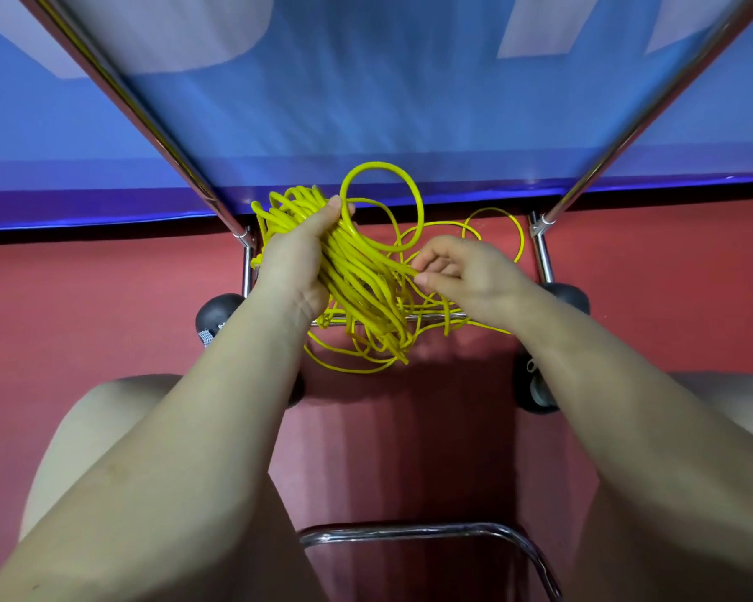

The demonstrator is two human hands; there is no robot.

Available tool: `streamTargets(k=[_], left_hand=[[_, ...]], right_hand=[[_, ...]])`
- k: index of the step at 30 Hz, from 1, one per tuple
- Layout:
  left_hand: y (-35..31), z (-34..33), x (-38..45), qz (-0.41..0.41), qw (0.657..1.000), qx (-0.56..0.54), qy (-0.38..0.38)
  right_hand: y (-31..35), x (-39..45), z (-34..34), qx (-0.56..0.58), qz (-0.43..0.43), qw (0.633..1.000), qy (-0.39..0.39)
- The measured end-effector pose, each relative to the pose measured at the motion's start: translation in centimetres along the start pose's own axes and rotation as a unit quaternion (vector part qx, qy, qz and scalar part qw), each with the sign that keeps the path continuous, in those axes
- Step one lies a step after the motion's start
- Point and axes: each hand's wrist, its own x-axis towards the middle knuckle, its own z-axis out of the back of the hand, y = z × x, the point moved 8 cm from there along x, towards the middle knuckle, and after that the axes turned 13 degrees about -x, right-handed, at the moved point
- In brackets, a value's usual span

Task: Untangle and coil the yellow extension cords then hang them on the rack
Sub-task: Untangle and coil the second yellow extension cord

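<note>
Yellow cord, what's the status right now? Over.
Left hand has a grip on the cord bundle. Right hand pinches one strand. Loose loops still tangled, none on the rack. Nothing in the way.

No readable text, view somewhat blurred

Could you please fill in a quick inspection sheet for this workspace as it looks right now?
Surface: red floor, with loose cord loops lying on it.
Job's things: yellow cord bundle, partly gathered and tangled; chrome rack frame on castor wheels.
Clutter: nothing seen.
Hands: left hand grips the bundle; right hand pinches a strand.
Cables: no plug visible.
Surroundings: blue panel behind; chrome tube near the knees.
</note>
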Motion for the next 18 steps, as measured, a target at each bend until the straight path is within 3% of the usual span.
streamTargets(k=[3,5,10,13,18], left_hand=[[-0.2,-0.3,-0.1,-0.008,1.0,-0.009,0.0],[-0.1,-0.5,-0.3,-0.01,1.0,0.015,-0.001],[1.0,-1.6,-1.1,-0.013,0.992,0.12,0.049],[2.0,-2.4,-1.7,-0.013,0.976,0.198,0.087],[3.4,-3.5,-2.7,0.033,0.954,0.26,0.146]], right_hand=[[1.2,-0.2,1.0,0.139,-0.016,0.99,-0.019],[1.7,-0.3,1.5,0.269,-0.056,0.961,-0.025],[0.6,0.0,2.1,0.533,-0.161,0.829,-0.057],[-0.7,0.0,2.0,0.602,-0.216,0.764,-0.086],[-2.2,-0.6,2.0,0.647,-0.284,0.696,-0.129]])
